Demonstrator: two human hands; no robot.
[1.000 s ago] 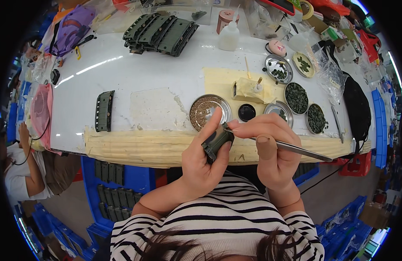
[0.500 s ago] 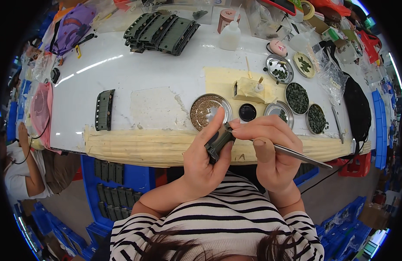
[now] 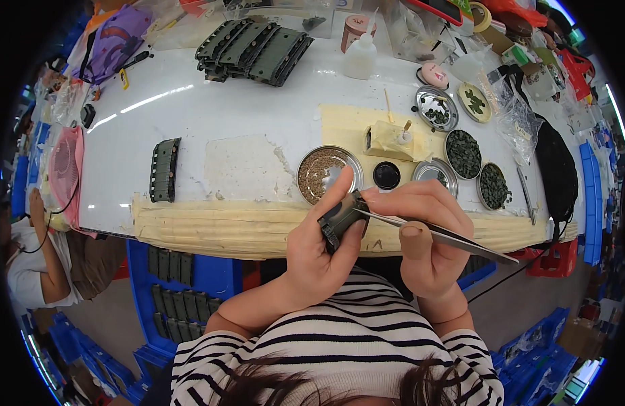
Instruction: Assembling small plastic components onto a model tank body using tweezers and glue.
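My left hand (image 3: 311, 249) is closed around a small dark green curved part (image 3: 342, 219), its index finger stretched out along the far side. In my right hand (image 3: 434, 233) is a pair of metal tweezers (image 3: 476, 250), pinched between thumb and fingers. The tweezers' tips lie at the right end of the green part, and the fingertips of my right hand are close beside that end. Whether the tips grip anything is too small to tell. Just beyond my hands sits a round tin (image 3: 337, 168) of tiny brown pieces, with a small black round dish (image 3: 386, 175) to its right.
Tins of dark green pieces (image 3: 463, 153) stand at right, near a long tool (image 3: 526, 195). A taped block (image 3: 387, 141) and a white squeeze bottle (image 3: 360, 57) stand farther back. Similar green parts (image 3: 255, 53) are stacked behind; another (image 3: 165, 169) lies left. A blue crate (image 3: 142, 298) is below the taped edge (image 3: 211, 230).
The tweezers have shifted slightly; their tips, earlier hidden by my right fingers, now show against the end of the green part. My left hand keeps its hold.
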